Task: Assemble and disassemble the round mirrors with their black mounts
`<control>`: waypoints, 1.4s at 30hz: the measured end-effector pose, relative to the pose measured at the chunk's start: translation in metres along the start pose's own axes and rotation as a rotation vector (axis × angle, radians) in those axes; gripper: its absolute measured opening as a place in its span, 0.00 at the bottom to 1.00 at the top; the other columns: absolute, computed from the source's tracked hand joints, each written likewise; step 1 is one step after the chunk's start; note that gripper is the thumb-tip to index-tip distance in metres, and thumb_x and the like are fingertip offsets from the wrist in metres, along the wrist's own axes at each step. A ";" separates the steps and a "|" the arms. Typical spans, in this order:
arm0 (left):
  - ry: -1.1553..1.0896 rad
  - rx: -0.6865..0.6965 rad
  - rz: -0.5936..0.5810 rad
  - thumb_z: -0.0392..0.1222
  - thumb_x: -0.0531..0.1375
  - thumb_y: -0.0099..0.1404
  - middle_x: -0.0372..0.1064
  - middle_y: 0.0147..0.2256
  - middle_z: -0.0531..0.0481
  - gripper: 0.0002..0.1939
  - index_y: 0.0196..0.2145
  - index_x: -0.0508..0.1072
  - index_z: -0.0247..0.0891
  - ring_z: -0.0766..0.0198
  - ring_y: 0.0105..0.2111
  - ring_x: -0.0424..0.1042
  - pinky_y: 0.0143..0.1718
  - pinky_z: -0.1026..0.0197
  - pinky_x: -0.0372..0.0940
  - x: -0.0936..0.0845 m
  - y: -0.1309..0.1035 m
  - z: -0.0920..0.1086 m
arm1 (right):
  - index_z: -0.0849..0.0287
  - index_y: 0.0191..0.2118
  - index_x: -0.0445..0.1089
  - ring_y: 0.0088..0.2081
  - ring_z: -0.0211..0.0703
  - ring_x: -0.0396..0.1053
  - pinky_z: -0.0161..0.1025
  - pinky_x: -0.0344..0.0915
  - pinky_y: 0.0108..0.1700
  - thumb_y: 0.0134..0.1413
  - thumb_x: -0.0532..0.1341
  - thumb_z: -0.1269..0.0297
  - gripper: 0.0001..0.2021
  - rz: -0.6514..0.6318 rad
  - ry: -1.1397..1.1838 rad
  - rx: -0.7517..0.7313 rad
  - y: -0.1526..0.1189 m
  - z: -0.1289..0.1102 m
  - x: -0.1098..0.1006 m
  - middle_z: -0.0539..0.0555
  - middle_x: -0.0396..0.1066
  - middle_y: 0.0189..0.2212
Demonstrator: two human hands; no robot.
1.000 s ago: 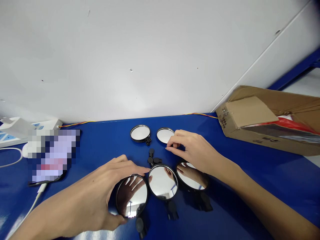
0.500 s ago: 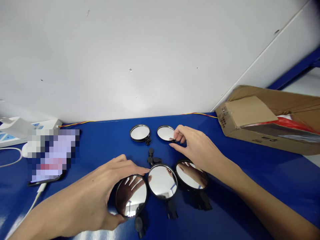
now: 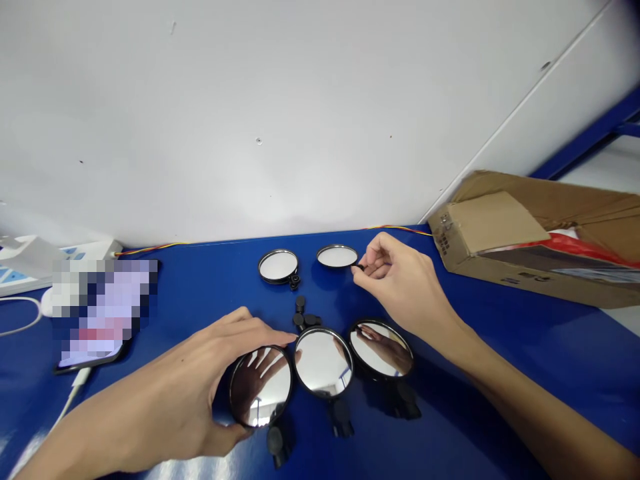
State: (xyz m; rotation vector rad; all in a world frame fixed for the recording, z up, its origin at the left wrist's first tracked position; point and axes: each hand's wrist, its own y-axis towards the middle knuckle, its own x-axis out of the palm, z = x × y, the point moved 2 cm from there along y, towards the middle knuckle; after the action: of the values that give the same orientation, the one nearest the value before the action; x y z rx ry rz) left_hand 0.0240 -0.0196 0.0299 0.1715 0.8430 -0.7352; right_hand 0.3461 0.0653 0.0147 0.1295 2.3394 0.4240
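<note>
My left hand [image 3: 200, 387] grips the rim of a round black-framed mirror [image 3: 261, 387] at the front left, thumb below and fingers above. Beside it lie a middle round mirror [image 3: 324, 363] and a right round mirror [image 3: 381, 349], each with a black mount towards me. Farther back, my right hand [image 3: 400, 270] pinches the black mount of a small round mirror [image 3: 337, 256], which is raised a little off the table. Another small mirror [image 3: 279, 265] lies to its left. Between the two rows sit black joint pieces [image 3: 304, 320].
A phone [image 3: 110, 307], its screen blurred out, lies on the blue table [image 3: 200, 283] at the left, by a white power strip [image 3: 95, 252]. An open cardboard box [image 3: 495, 220] stands at the right. Thin coloured wires [image 3: 150, 250] run along the white wall [image 3: 300, 100].
My right hand has closed on the small back mirror's mount and moved slightly right and away from me. That mirror now looks lifted and tilted. My left hand keeps its hold.
</note>
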 end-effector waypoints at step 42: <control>-0.928 -0.332 0.655 0.51 0.81 0.65 0.81 0.43 0.54 0.31 0.60 0.75 0.51 0.63 0.38 0.79 0.37 0.66 0.75 -0.001 0.012 -0.005 | 0.43 0.54 0.87 0.46 0.43 0.77 0.42 0.71 0.50 0.80 0.62 0.66 0.14 -0.547 0.131 -0.210 -0.020 -0.028 0.013 0.51 0.80 0.47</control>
State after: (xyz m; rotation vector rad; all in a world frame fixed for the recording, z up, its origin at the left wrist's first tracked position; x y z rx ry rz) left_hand 0.0279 -0.0082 0.0258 -0.1878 -0.0167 -0.0027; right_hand 0.3174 0.0416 0.0182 -0.6399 2.3154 0.4044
